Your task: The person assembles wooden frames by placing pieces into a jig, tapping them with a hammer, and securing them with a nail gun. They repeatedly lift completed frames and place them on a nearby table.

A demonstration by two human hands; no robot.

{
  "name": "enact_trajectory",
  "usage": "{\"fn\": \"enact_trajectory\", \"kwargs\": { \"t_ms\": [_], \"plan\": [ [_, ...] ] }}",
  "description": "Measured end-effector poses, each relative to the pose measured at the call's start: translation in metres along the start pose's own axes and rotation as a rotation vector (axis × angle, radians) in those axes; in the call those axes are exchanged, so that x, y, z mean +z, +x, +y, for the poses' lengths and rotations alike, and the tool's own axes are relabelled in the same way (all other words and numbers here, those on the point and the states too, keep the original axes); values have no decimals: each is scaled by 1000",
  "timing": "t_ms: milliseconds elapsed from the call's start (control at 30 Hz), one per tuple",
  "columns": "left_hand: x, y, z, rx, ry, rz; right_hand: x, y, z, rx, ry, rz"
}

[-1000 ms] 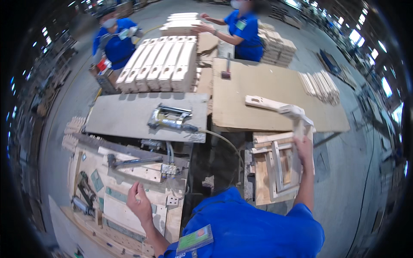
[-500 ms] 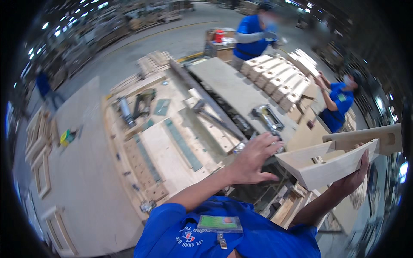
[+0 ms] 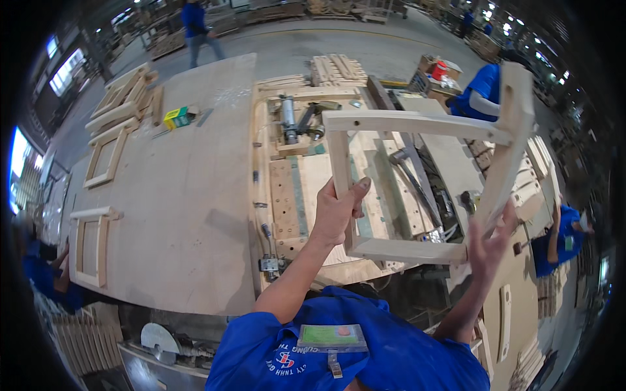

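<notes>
Holding the wooden frame (image 3: 424, 189) up over the desk (image 3: 195, 195), I see my left hand (image 3: 339, 212) with fingers wrapped round its left upright, nearer me. The frame's long rails run left to right, tilting upward to the far corner. My right hand (image 3: 489, 244) has its fingers clasping the right upright.

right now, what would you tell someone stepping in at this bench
Left hand: grips the left rail of the wooden frame.
Right hand: holds the frame's right rail near the lower corner.
The frame is joined on all four sides and lifted in the air above the clamp jig.
Finished frames lie on the big board to the left.
Left to do, likely: set this frame down.
</notes>
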State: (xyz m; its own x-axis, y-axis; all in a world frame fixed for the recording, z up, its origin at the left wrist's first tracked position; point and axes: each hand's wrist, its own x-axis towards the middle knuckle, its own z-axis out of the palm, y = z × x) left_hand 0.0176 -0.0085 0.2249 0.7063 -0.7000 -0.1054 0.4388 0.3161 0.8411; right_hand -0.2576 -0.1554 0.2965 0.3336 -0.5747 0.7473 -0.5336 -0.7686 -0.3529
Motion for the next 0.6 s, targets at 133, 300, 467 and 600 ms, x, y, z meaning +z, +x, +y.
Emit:
{"fn": "enact_trajectory", "kwargs": {
  "t_ms": [133, 300, 467, 600],
  "plan": [
    [-47, 25, -19, -83, 11, 102, 73, -22, 38, 111, 124, -291],
    [-91, 67, -52, -70, 334, 196, 176, -24, 60, 306, 385, -531],
    [-98, 60, -88, 591, 1536, 297, 248, -42, 87, 355, 295, -639],
    [-95, 38, -117, 499, 1547, -131, 286, -52, 91, 406, 199, -745]
  ]
}}
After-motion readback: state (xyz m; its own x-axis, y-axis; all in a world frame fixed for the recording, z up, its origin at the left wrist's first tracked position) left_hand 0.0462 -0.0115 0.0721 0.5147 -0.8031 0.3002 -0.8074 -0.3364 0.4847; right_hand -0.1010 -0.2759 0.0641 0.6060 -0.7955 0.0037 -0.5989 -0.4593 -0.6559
